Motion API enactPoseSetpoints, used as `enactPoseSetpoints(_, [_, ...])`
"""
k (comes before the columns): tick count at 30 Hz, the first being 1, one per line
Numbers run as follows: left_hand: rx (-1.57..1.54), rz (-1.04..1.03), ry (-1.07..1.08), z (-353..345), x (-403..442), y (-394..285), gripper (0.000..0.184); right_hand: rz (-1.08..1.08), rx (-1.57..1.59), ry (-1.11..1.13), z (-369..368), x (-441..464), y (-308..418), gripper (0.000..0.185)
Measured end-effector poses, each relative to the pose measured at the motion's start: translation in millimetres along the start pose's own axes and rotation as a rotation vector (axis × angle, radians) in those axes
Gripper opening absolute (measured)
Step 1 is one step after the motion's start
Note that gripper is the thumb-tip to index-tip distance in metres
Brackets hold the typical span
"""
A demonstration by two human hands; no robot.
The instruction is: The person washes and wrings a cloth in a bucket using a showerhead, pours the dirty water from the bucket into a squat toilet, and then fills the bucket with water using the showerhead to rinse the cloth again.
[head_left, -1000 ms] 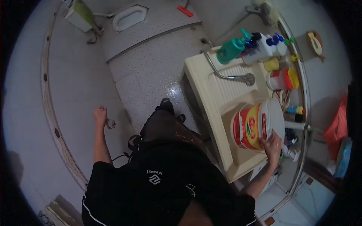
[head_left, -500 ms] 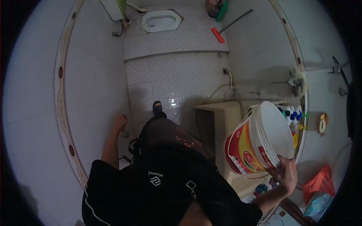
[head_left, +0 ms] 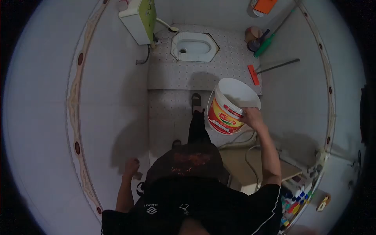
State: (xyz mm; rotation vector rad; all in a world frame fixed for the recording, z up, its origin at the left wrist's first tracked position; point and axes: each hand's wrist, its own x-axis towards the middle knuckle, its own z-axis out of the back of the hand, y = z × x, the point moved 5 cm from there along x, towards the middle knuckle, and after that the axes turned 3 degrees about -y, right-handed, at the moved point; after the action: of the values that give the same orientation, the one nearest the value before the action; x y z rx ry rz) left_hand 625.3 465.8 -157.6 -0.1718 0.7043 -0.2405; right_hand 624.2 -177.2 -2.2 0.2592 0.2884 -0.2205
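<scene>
My right hand [head_left: 252, 117] is closed on the near right rim of a large white plastic bucket [head_left: 226, 116] with a red and yellow printed label. The bucket hangs in front of me, tilted, its wide mouth facing up and away; what I see of its inside is bare white and shadow. Its thin handle hangs down along the left side. My left hand [head_left: 132, 166] is held low beside the left wall, fingers curled in, with nothing visible in it. Beyond the bucket, a white squat toilet [head_left: 196, 47] is set into the raised tiled floor.
An orange-headed floor squeegee [head_left: 253, 75] lies near the right wall, by a green brush [head_left: 265, 46]. A step edge [head_left: 168, 89] crosses the floor. At lower right stand a beige cabinet [head_left: 244, 166] with a hose and several bottles [head_left: 295, 199]. A green-fronted cistern [head_left: 147, 19] hangs at left.
My right hand has carried the bucket from above the beige cabinet forward and left, over the floor near the step. My view has moved toward the squat toilet. My left hand stays curled.
</scene>
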Motion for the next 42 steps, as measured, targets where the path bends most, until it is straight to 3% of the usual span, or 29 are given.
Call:
enactPoseSetpoints(1, [0.130, 0.078, 0.092, 7, -5, -9, 0.020, 0.036, -0.007, -0.012, -31, 45, -13, 0.040])
enactPoseSetpoints(2, [-0.105, 0.218, -0.069, 25, -18, -21, 0.017, 0.072, -0.007, -0.026, -61, 90, -27, 0.041])
enactPoseSetpoints(3, [0.154, 0.101, 0.020, -3, -18, 3, 0.015, 0.075, 0.027, 0.027, -90, 133, -33, 0.033])
enactPoseSetpoints(4, [0.179, 0.180, 0.036, 6, -32, -6, 0.013, 0.076, 0.058, 0.080, -114, 178, -36, 0.026])
enactPoseSetpoints(5, [0.455, -0.052, 0.194, 19, -44, -32, 0.012, 0.091, 0.072, 0.076, -132, 225, -47, 0.026])
enactPoseSetpoints(6, [0.276, 0.155, -0.049, -11, -65, 4, 0.011, 0.096, 0.109, 0.029, -153, 258, -50, 0.032])
enactPoseSetpoints(7, [0.520, 0.116, 0.112, 11, -70, -34, 0.010, 0.098, 0.153, -0.021, -175, 292, -56, 0.039])
enactPoseSetpoints(8, [0.539, 0.145, 0.327, 11, -80, -41, 0.011, 0.212, 0.116, -0.147, -189, 327, -58, 0.035])
enactPoseSetpoints(9, [0.544, 0.177, 0.549, 13, -84, -51, 0.016, 0.171, 0.139, -0.126, -206, 364, -66, 0.036])
enactPoseSetpoints(10, [0.551, 0.190, 0.583, 18, -76, -55, 0.016, 0.134, 0.157, -0.092, -226, 397, -73, 0.037])
enactPoseSetpoints(12, [0.525, 0.199, 0.577, 27, -55, -74, 0.015, 0.041, 0.150, 0.170, -261, 468, -87, 0.042])
enactPoseSetpoints(14, [0.495, 0.186, 0.564, 34, -27, -73, 0.015, 0.026, 0.347, 0.041, -266, 518, -85, 0.047])
enactPoseSetpoints(18, [0.470, 0.186, 0.506, 55, 13, -80, 0.015, -0.106, 0.554, 0.198, -343, 609, -96, 0.058])
enactPoseSetpoints(20, [0.458, 0.180, 0.475, 64, 30, -85, 0.014, -0.070, 0.978, 0.247, -301, 629, -79, 0.062])
enactPoseSetpoints(23, [0.429, 0.163, 0.425, 73, 49, -83, 0.014, -0.113, 0.890, 0.137, -376, 680, -81, 0.060])
enactPoseSetpoints(24, [0.418, 0.157, 0.408, 75, 53, -84, 0.014, -0.123, 0.895, 0.147, -368, 683, -76, 0.060])
enactPoseSetpoints(26, [0.389, 0.142, 0.370, 78, 62, -83, 0.013, -0.097, 1.308, 0.276, -348, 691, -60, 0.056])
enactPoseSetpoints(30, [0.319, 0.120, 0.271, 77, 74, -94, 0.013, -0.136, 1.405, 0.313, -354, 702, -50, 0.052])
enactPoseSetpoints(33, [0.265, 0.096, 0.185, 80, 82, -98, 0.013, -0.081, 1.596, 0.317, -316, 695, -41, 0.051])
enactPoseSetpoints(35, [0.228, 0.079, 0.119, 81, 86, -102, 0.012, -0.174, 1.714, 0.342, -280, 685, -34, 0.047])
enactPoseSetpoints(38, [0.171, 0.040, 0.016, 83, 92, -106, 0.012, -0.111, 1.907, 0.366, -283, 690, -30, 0.044])
enactPoseSetpoints(39, [0.152, 0.022, -0.022, 84, 96, -106, 0.012, -0.107, 1.900, 0.351, -275, 687, -28, 0.044])
enactPoseSetpoints(41, [0.114, -0.023, -0.095, 87, 102, -108, 0.012, -0.052, 2.281, 0.211, -233, 670, -14, 0.042])
enactPoseSetpoints(42, [0.094, -0.049, -0.133, 89, 106, -109, 0.012, -0.043, 2.272, 0.188, -221, 662, -9, 0.042])
